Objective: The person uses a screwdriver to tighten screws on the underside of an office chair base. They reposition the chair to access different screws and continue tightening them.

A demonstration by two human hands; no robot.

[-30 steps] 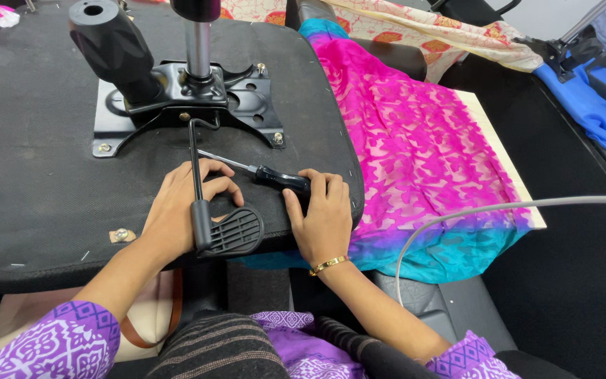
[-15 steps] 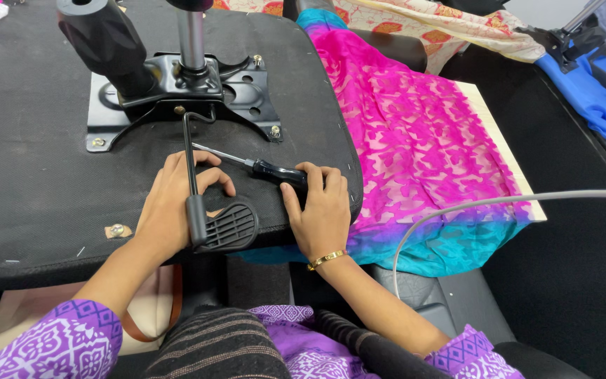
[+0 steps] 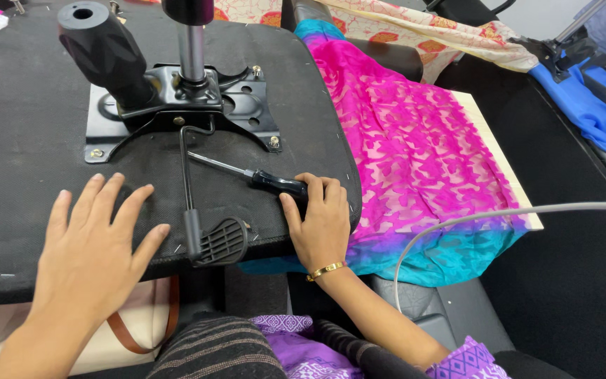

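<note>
Your left hand [image 3: 96, 245] has bare seat underside [image 3: 29, 140] ahead; the lever [image 3: 194, 210] and metal plate [image 3: 177, 112] block its right.

i see an upturned chair seat [image 3: 29, 133], black fabric underside up, as my work surface. directly on it: bolted black metal mechanism plate [image 3: 240, 105] w/ lever [image 3: 187, 189], a screwdriver [image 3: 261, 179], my left hand [image 3: 96, 242] lying flat, fingers spread.
</note>
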